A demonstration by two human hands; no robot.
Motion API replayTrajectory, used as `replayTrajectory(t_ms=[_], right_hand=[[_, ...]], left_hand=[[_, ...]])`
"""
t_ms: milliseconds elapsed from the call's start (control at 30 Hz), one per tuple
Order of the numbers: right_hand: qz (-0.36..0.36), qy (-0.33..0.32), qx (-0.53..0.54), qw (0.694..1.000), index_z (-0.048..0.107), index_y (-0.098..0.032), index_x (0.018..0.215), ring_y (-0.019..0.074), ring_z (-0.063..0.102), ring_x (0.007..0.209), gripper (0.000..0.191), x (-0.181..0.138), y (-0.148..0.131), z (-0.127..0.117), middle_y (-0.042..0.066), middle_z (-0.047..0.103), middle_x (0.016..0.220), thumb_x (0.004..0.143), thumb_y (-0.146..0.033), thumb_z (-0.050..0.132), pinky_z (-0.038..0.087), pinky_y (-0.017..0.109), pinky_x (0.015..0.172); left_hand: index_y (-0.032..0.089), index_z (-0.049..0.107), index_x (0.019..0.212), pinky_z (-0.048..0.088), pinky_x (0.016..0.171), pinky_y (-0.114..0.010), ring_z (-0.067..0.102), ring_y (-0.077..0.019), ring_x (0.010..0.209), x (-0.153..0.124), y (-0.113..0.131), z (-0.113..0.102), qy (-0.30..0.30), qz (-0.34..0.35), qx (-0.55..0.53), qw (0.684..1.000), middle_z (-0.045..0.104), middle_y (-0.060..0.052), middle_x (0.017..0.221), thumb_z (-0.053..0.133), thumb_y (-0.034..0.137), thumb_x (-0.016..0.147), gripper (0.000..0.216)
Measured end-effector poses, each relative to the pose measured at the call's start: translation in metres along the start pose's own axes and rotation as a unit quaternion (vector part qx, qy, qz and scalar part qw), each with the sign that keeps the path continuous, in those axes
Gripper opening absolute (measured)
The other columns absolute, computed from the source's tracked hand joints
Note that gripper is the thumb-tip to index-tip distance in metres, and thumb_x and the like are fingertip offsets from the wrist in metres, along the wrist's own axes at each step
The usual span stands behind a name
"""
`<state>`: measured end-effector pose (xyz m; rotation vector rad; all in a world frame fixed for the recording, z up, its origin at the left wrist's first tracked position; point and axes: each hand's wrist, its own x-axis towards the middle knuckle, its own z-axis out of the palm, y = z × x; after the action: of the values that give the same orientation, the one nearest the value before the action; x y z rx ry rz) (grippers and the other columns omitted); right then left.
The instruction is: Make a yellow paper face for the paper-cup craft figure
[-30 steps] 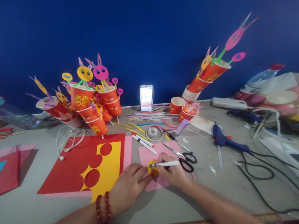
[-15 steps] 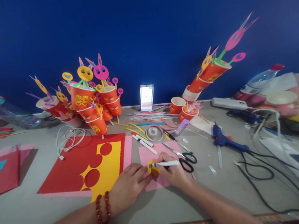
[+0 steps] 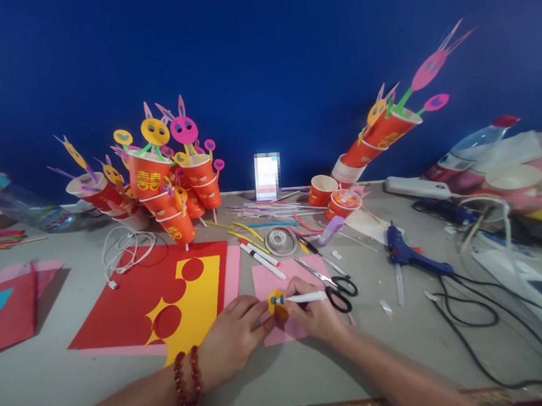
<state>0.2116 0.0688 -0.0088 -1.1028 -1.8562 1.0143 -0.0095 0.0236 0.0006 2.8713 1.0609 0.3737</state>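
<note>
My right hand (image 3: 312,311) is closed round a white marker (image 3: 307,297), its blue tip on a small yellow paper disc (image 3: 277,307). Blue-green marks show on the disc's upper part. From the left, my left hand (image 3: 235,331) pinches the disc's edge between its fingers; some of the disc is hidden by both hands. Beneath lies a square pink sheet (image 3: 266,277). Just right of my right hand rest scissors (image 3: 331,282) with black handles. More markers (image 3: 263,258) lie beyond the disc.
Red paper (image 3: 116,310) and cut yellow paper (image 3: 203,293) lie left. Red cups (image 3: 150,173) with paper bunny faces stand behind. A roll of tape (image 3: 280,240) sits mid-table. At right are a blue glue gun (image 3: 412,255), its black cable, and a white cord.
The marker tip has shifted very slightly on the yellow disc, and the blue-green mark looks a little larger. Both hands stay nearly in place; the whole view has moved a little.
</note>
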Motion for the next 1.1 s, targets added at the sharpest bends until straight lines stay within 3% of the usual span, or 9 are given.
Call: replayTrajectory(t_ms=[667,933,1100], right_hand=[[-0.001,0.004,0.011,1.0,0.052,-0.022,0.074,0.0122,0.046,0.052,0.011,0.0003,-0.0019,-0.0004,-0.004,0.054,0.062,0.082,-0.017,0.055,0.036,0.024,0.05],[0.029,0.089,0.051,0.994,0.052,-0.023,0.073,0.0146,0.049,0.056,0.014,-0.0014,-0.0061,-0.0029,-0.002,0.054,0.063,0.087,-0.021,0.054,0.038,0.027,0.052],[0.04,0.093,0.072,0.992,0.052,-0.023,0.072,0.0153,0.048,0.056,0.014,-0.0015,-0.0037,-0.0026,-0.002,0.052,0.062,0.085,-0.021,0.055,0.038,0.028,0.052]], left_hand=[[0.019,0.054,0.132,0.044,0.099,-0.042,0.051,-0.0266,0.115,-0.0012,-0.0008,0.0014,-0.016,-0.004,-0.001,1.0,0.057,-0.009,0.131,0.058,0.018,0.094,0.038],[0.02,0.053,0.134,0.044,0.099,-0.043,0.051,-0.0263,0.116,-0.0015,-0.0009,0.0007,-0.014,-0.006,-0.01,1.0,0.057,-0.009,0.131,0.059,0.014,0.093,0.042],[0.02,0.054,0.133,0.045,0.098,-0.043,0.05,-0.0261,0.115,-0.0015,-0.0009,0.0003,-0.017,-0.007,-0.015,1.0,0.058,-0.008,0.131,0.059,0.015,0.093,0.041]])
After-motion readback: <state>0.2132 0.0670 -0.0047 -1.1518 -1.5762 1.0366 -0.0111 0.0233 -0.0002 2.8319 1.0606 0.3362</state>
